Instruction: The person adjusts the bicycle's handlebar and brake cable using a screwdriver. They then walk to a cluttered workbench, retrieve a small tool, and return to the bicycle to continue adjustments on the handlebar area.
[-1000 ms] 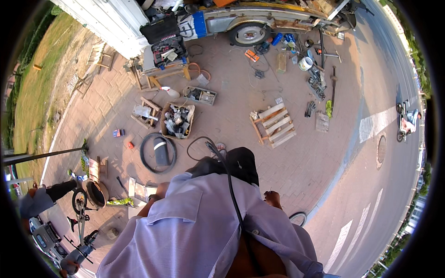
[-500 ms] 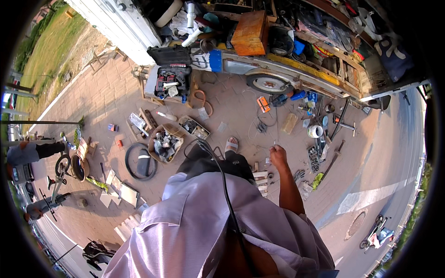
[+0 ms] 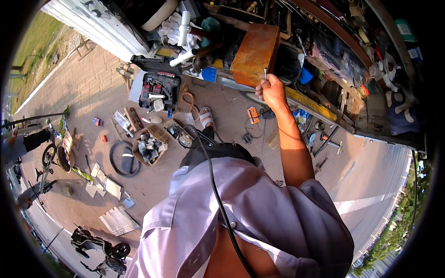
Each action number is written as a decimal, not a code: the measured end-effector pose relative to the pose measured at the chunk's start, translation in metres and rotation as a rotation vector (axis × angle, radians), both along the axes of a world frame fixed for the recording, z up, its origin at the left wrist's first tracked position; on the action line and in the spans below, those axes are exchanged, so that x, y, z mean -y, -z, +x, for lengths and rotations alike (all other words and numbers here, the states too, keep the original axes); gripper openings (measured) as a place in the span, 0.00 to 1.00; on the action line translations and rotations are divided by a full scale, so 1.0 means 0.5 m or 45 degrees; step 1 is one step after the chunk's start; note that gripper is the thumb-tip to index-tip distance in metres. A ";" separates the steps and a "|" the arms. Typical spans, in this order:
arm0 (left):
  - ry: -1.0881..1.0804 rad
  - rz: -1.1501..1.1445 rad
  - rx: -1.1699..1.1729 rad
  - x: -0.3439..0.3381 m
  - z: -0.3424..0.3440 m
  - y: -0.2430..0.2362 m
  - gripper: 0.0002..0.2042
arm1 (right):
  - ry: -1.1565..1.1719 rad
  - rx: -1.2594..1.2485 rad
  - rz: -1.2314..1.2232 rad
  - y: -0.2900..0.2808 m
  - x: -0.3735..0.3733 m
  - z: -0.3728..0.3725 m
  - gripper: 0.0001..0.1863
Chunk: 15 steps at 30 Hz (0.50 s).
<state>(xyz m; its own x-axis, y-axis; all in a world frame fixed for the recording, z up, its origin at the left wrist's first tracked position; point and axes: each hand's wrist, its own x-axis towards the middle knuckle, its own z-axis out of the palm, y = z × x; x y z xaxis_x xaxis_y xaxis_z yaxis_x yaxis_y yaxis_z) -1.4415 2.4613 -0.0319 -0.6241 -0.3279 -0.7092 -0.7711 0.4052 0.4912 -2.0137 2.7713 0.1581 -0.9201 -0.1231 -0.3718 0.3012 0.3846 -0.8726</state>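
Observation:
My right hand is stretched forward with its fingers closed round a slim metal rod. Only a short bright end of the rod pokes out above the fist; the rest is hidden in it. The fist is in front of a worn orange-brown wooden box that stands on the edge of an open van's cargo bed. From this view I cannot tell whether hand or rod touches the box. My left hand does not show.
White pipe fittings and a tool case lie left of the box. On the paving are a carton of parts, a black tyre and an orange packet. The van's yellow sill runs to the right.
My right hand has risen from low over the paving to the wooden box, still closed on the metal rod. My body has moved nearer the van, with one foot forward.

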 end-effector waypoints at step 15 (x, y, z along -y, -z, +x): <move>-0.512 0.348 -0.421 -0.005 -0.757 -0.259 0.15 | 0.303 -0.346 0.337 0.120 -0.017 -0.230 0.08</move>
<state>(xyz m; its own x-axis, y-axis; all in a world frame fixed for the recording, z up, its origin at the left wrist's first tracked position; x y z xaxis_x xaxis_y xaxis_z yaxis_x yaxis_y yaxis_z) -1.8202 2.4638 0.0977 -0.6912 -0.4172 -0.5901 -0.6260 -0.0625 0.7773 -2.1289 2.7797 0.0979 -0.9799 0.1709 -0.1025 0.1815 0.5532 -0.8130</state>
